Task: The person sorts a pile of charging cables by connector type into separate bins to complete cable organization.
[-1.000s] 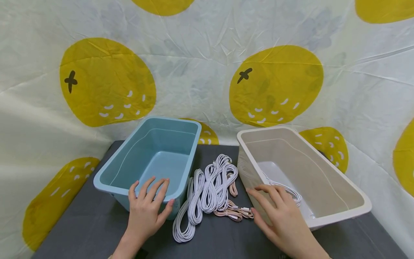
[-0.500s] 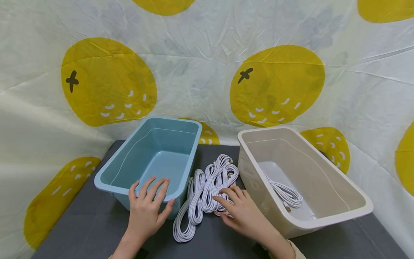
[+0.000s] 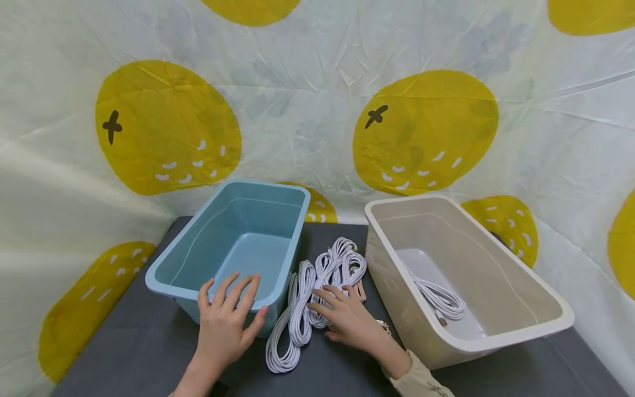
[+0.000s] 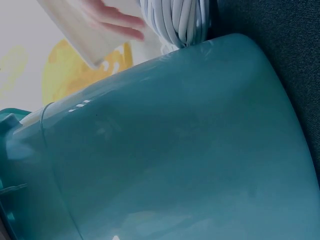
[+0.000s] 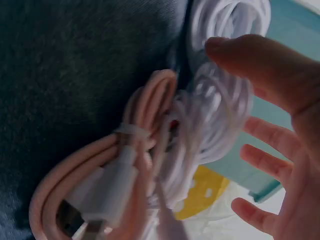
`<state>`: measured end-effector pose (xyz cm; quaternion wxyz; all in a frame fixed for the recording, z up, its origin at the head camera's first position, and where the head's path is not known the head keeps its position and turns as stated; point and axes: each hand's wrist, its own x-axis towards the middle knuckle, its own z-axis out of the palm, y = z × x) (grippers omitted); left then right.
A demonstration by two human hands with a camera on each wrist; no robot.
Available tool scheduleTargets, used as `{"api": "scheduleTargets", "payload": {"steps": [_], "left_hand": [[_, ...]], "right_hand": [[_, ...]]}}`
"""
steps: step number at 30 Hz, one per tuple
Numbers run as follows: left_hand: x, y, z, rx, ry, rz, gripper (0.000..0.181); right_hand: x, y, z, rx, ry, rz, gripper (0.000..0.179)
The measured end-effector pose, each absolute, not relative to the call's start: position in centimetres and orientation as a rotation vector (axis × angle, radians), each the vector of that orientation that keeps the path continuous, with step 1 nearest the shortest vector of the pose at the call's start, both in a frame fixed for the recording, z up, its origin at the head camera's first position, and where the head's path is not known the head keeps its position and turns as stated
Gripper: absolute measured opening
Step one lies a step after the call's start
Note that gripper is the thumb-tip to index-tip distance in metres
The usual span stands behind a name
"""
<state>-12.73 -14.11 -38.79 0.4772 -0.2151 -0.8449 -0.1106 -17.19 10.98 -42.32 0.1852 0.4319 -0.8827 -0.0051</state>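
Note:
My left hand (image 3: 225,314) rests with spread fingers on the near rim of a blue plastic bin (image 3: 183,290). Over a pile of coiled white cables (image 3: 299,314) between the two bins, my right hand (image 3: 349,320) hovers with fingers apart and relaxed. In the right wrist view its thumb (image 5: 255,60) and fingers stand around the white coils (image 5: 215,115) without closing on them. A pink cable (image 5: 75,170) with a white plug lies beside those coils, mostly hidden under the hand in the head view. The left wrist view mainly shows the blue bin's outer wall (image 4: 175,135).
A beige bin (image 3: 496,275) stands at the right, with one coiled white cable (image 3: 439,296) on its floor. Both bins sit on a dark table (image 3: 139,342). A pale curtain (image 3: 297,110) with yellow fruit shapes hangs behind.
My right hand has moved left from the beige bin's near side to above the white cables. My left hand has stayed at the blue bin's rim.

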Motion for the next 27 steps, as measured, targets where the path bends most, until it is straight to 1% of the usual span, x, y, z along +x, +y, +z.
{"api": "scheduleTargets", "payload": {"steps": [7,15,22,27], "left_hand": [[-12.6,-14.2,-38.9,-0.519,-2.088,-0.266,0.053],[-12.6,-14.2,-38.9,-0.519,-2.080,-0.263,0.054],[-12.6,-14.3,-38.8,-0.516,-2.084,-0.259,0.055],[-12.7,-14.3,-38.9,-0.524,-2.078,-0.263,0.054]], "right_hand": [[-18.4,10.9,-43.1,1.199,-2.551,-0.152,0.065],[-19.6,10.6,-43.3,1.190,-2.680,-0.131,0.069],[-20.6,10.3,-43.6,1.193,-2.668,-0.047,0.066],[-20.9,10.2,-43.9,1.222,-2.591,-0.009,0.060]]}}
